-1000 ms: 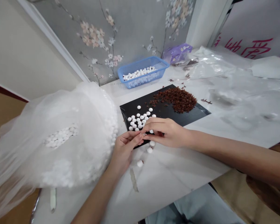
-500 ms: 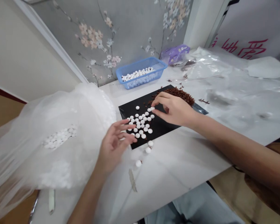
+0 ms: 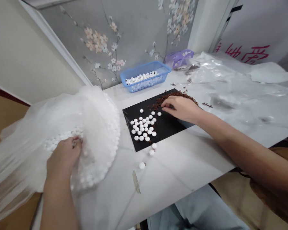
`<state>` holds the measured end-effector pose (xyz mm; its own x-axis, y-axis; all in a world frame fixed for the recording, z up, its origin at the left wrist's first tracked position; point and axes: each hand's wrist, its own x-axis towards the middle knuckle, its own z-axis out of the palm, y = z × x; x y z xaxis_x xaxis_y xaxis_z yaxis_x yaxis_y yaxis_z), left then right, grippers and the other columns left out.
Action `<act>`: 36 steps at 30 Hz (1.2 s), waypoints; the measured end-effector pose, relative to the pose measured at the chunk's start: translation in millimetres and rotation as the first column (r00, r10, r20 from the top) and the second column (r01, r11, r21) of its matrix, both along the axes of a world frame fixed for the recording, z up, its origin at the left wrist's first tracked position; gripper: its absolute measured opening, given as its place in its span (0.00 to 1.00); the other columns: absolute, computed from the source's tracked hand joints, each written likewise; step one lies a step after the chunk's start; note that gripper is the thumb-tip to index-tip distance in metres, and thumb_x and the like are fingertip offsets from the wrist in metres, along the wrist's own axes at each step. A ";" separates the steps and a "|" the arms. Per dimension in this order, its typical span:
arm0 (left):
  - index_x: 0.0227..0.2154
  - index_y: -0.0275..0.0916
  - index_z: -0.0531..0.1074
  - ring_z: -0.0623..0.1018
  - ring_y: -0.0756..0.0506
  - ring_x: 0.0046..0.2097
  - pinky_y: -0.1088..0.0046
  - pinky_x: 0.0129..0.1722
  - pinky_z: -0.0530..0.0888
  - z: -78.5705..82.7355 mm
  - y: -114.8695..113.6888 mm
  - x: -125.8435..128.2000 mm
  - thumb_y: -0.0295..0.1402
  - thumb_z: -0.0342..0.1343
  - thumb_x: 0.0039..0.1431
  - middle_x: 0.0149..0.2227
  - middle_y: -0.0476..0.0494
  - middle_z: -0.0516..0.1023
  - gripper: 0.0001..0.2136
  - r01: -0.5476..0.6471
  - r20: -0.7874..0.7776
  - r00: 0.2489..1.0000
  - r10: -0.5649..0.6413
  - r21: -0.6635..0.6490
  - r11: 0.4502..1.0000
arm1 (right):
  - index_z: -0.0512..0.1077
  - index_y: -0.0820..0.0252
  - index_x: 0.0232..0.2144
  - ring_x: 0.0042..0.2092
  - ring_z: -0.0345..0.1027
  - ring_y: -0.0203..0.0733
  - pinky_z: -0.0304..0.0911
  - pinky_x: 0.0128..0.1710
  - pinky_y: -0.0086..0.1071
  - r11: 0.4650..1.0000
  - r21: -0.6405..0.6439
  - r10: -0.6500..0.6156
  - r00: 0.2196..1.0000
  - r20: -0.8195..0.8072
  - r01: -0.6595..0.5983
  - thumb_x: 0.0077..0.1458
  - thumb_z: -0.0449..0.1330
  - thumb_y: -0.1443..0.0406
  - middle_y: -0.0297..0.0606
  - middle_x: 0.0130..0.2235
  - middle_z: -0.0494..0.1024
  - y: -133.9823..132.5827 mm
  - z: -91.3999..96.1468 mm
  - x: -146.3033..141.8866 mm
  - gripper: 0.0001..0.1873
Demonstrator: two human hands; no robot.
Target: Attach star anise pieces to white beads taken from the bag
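My left hand (image 3: pixel 66 153) is at the mouth of a big translucent plastic bag (image 3: pixel 96 111) full of small white balls (image 3: pixel 52 143). Its fingers curl down among the balls, and what they hold is hidden. On a black sheet (image 3: pixel 168 124) lies a cluster of white flattened balls (image 3: pixel 146 125). My right hand (image 3: pixel 181 108) is over the sheet's far side, thumb and fingertips drawn close together beside a heap of small reddish-brown spiky pieces (image 3: pixel 159 101). Anything between those fingertips is too small to make out. One white ball (image 3: pixel 159 114) sits just below them.
A blue mesh basket (image 3: pixel 145 84) of white balls stands against the flowered wall panel. Behind to the right are a purple packet (image 3: pixel 180 58) and clear plastic sheeting (image 3: pixel 230 86). A few loose balls (image 3: pixel 142 165) and a tape strip (image 3: pixel 135 182) lie near the table's front.
My left hand has moved left from the ball cluster to the bag. My right hand has let go of a white ball on the sheet and shifted right to the brown heap.
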<state>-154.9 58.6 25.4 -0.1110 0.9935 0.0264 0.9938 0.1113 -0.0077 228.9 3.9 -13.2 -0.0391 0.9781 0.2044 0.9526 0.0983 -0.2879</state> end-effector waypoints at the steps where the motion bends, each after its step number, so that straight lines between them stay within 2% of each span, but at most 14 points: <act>1: 0.45 0.39 0.69 0.71 0.34 0.43 0.60 0.36 0.67 -3.2 2.9 -4.9 0.41 0.43 0.53 0.46 0.35 0.71 0.19 -0.022 -0.013 1.000 0.021 -0.040 0.999 | 0.71 0.57 0.36 0.36 0.67 0.40 0.57 0.30 0.30 0.998 0.005 -0.063 0.998 0.025 0.063 0.53 0.51 0.65 0.36 0.38 0.73 1.2 -0.2 4.4 0.10; 4: 0.47 0.40 0.67 0.72 0.38 0.43 0.65 0.38 0.67 -7.8 7.0 -11.8 0.40 0.44 0.53 0.46 0.39 0.72 0.20 -0.098 -0.025 0.995 0.096 -0.082 0.992 | 0.72 0.56 0.37 0.35 0.67 0.40 0.55 0.28 0.30 0.988 -0.026 -0.147 0.984 0.096 0.151 0.49 0.51 0.70 0.37 0.40 0.73 3.8 -1.2 13.8 0.14; 8: 0.43 0.37 0.71 0.72 0.41 0.38 0.69 0.37 0.67 -6.7 5.8 -13.3 0.35 0.48 0.50 0.38 0.40 0.75 0.17 -0.106 -0.015 0.994 0.105 -0.005 0.994 | 0.72 0.55 0.37 0.37 0.67 0.40 0.56 0.29 0.29 0.994 -0.044 -0.091 0.990 0.104 0.096 0.50 0.52 0.67 0.36 0.39 0.74 4.7 -2.5 14.0 0.13; 13: 0.32 0.42 0.73 0.68 0.43 0.28 0.72 0.24 0.61 -6.1 0.6 -16.0 0.44 0.51 0.47 0.30 0.44 0.74 0.14 -0.084 0.052 0.995 0.080 0.100 0.991 | 0.73 0.55 0.33 0.39 0.67 0.41 0.57 0.29 0.29 0.996 -0.064 -0.059 0.994 0.090 0.065 0.50 0.53 0.66 0.34 0.36 0.74 4.2 -2.4 10.5 0.10; 15: 0.28 0.42 0.72 0.65 0.46 0.25 0.73 0.23 0.59 -6.6 -0.1 -16.4 0.46 0.52 0.46 0.27 0.45 0.72 0.14 -0.074 0.095 0.994 0.062 0.130 0.989 | 0.72 0.56 0.34 0.39 0.67 0.41 0.57 0.28 0.29 0.996 -0.066 -0.060 0.994 0.088 0.066 0.50 0.53 0.66 0.34 0.36 0.75 3.9 -2.1 10.2 0.09; 19: 0.24 0.41 0.70 0.62 0.47 0.23 0.73 0.23 0.59 -6.6 1.4 -14.8 0.45 0.55 0.43 0.22 0.47 0.67 0.12 -0.072 0.147 0.988 0.043 0.191 0.979 | 0.72 0.54 0.35 0.39 0.67 0.41 0.56 0.27 0.29 0.996 -0.064 -0.064 0.994 0.094 0.070 0.50 0.53 0.66 0.34 0.36 0.75 4.1 -2.1 10.6 0.10; 23: 0.29 0.39 0.70 0.67 0.43 0.28 0.70 0.27 0.62 -2.2 -0.4 -12.8 0.43 0.53 0.45 0.26 0.44 0.68 0.13 -0.102 0.115 0.990 0.086 0.138 0.985 | 0.71 0.56 0.31 0.38 0.67 0.41 0.57 0.30 0.30 0.997 -0.060 -0.044 0.996 0.083 0.049 0.49 0.53 0.66 0.35 0.36 0.75 4.9 -2.6 12.2 0.07; 27: 0.34 0.42 0.70 0.69 0.38 0.32 0.66 0.29 0.63 5.4 -4.5 -12.4 0.48 0.48 0.46 0.32 0.41 0.68 0.18 -0.171 -0.026 0.985 0.170 -0.017 0.985 | 0.71 0.57 0.34 0.37 0.67 0.41 0.58 0.32 0.31 0.997 -0.054 -0.049 0.995 0.089 0.054 0.49 0.54 0.66 0.36 0.35 0.74 5.2 -2.3 12.9 0.10; 30: 0.34 0.43 0.69 0.68 0.41 0.28 0.65 0.29 0.63 9.9 -5.5 -10.1 0.47 0.50 0.44 0.28 0.43 0.68 0.17 -0.210 -0.058 0.977 0.206 -0.084 0.974 | 0.71 0.56 0.37 0.38 0.67 0.41 0.58 0.32 0.31 0.997 -0.056 -0.052 0.995 0.090 0.057 0.49 0.53 0.67 0.35 0.35 0.74 4.7 -1.6 12.0 0.12; 33: 0.32 0.44 0.70 0.63 0.45 0.23 0.65 0.28 0.63 13.0 -6.0 -6.7 0.44 0.53 0.41 0.24 0.46 0.66 0.14 -0.266 -0.029 0.964 0.264 -0.077 0.961 | 0.72 0.56 0.34 0.39 0.67 0.41 0.58 0.31 0.30 0.996 -0.062 -0.052 0.995 0.086 0.058 0.49 0.53 0.67 0.35 0.36 0.75 4.1 -1.1 11.1 0.10; 36: 0.31 0.46 0.70 0.63 0.45 0.23 0.66 0.29 0.62 14.8 -5.9 -5.4 0.43 0.53 0.40 0.24 0.47 0.69 0.13 -0.263 -0.013 0.965 0.263 -0.070 0.962 | 0.71 0.57 0.31 0.37 0.67 0.41 0.57 0.31 0.30 0.996 -0.056 -0.062 0.994 0.087 0.067 0.49 0.53 0.67 0.35 0.35 0.75 3.9 -1.7 11.4 0.07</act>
<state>-160.3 52.8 40.2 -0.3685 0.9287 -0.0415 0.9296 0.3676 -0.0284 240.3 7.9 -14.9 0.0099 0.9894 0.1448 0.9778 0.0207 -0.2086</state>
